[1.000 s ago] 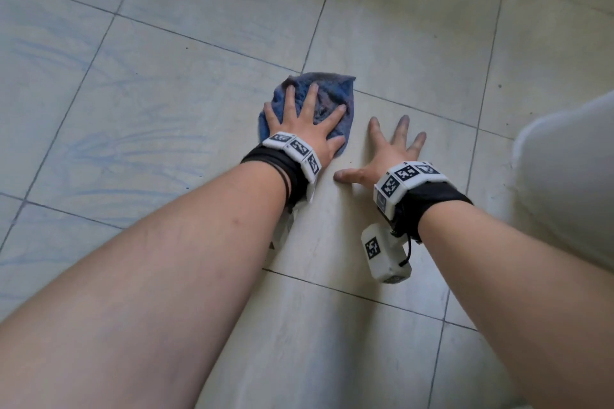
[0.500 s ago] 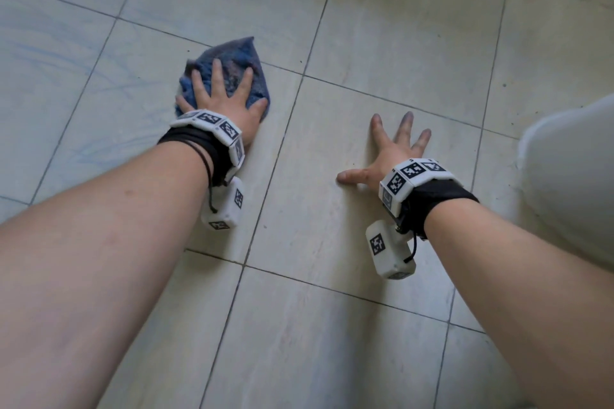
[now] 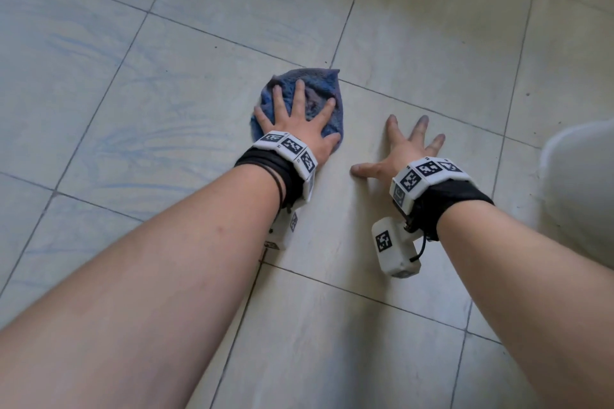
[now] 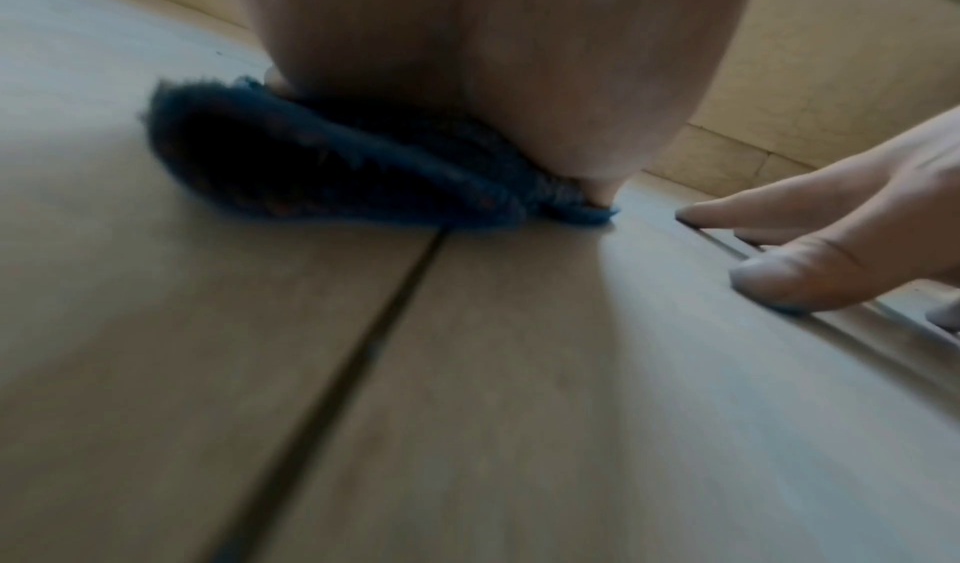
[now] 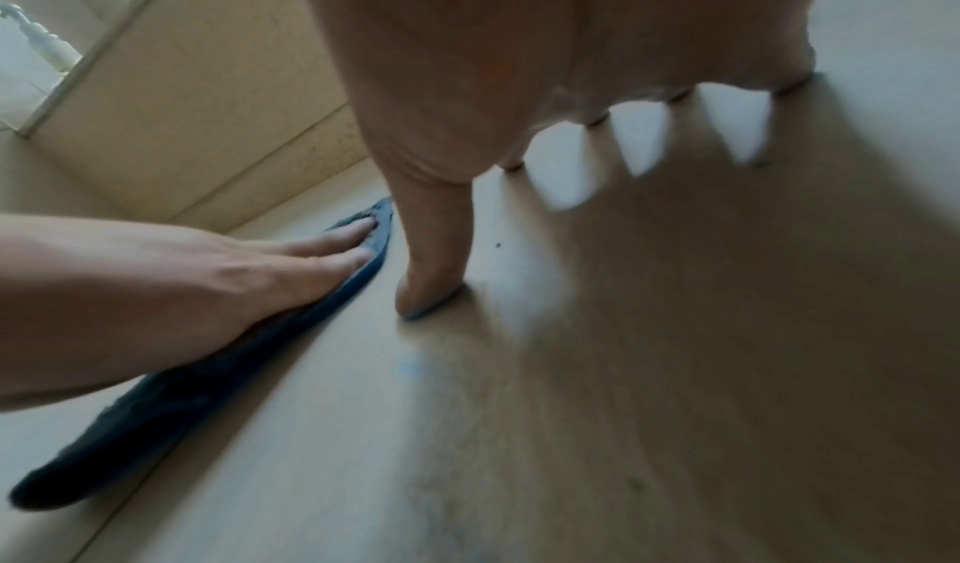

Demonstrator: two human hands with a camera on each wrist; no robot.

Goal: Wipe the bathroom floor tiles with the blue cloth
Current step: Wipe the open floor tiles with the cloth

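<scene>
on pale floor tiles (image 3: 415, 43), one blue cloth (image 3: 319, 83) under spread left hand (image 3: 299, 124), right hand (image 3: 403, 151) splayed flat

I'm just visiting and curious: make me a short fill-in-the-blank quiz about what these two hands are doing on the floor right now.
1. The left hand presses flat on a cloth whose colour is ____.
2. The right hand rests with spread fingers directly on the bare ____.
3. The hand that touches no cloth at all is the ____ one.
4. The cloth's far tip lies near a crossing of the dark ____ lines between tiles.

Missing words: blue; floor; right; grout
</scene>
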